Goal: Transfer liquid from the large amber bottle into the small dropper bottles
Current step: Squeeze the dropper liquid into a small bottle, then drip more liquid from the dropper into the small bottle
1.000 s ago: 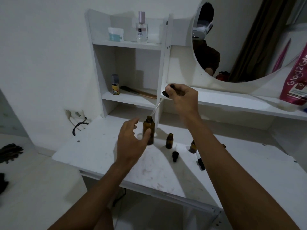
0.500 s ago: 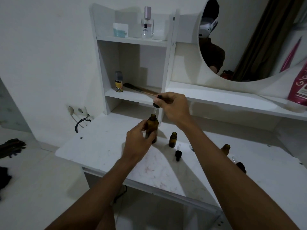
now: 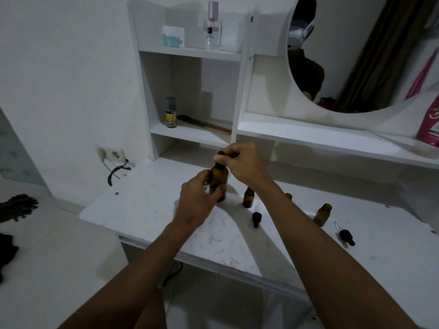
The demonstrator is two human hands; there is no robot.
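The large amber bottle (image 3: 219,180) stands upright on the white dresser top (image 3: 152,210). My left hand (image 3: 198,201) grips its body from the near side. My right hand (image 3: 242,162) is closed on the black dropper cap (image 3: 221,153), which sits on the bottle's neck; the glass pipette is hidden inside. Three small amber dropper bottles stand open to the right: one beside the large bottle (image 3: 248,197), one mostly hidden behind my right forearm (image 3: 288,195), one farther right (image 3: 322,214). Two loose black droppers lie on the top, one in front of the nearest small bottle (image 3: 256,216), one at the right (image 3: 345,235).
A white shelf unit (image 3: 190,52) rises behind, holding a perfume bottle (image 3: 212,27), a jar (image 3: 173,36), a small spray can (image 3: 170,112) and a comb (image 3: 206,125). A round mirror (image 3: 356,55) and a pink bottle (image 3: 430,124) are at the right. A wall socket with cable (image 3: 114,160) is at left.
My right hand lowered the dropper from above the shelf edge down into the large bottle's neck. My left hand closed around the bottle's body.
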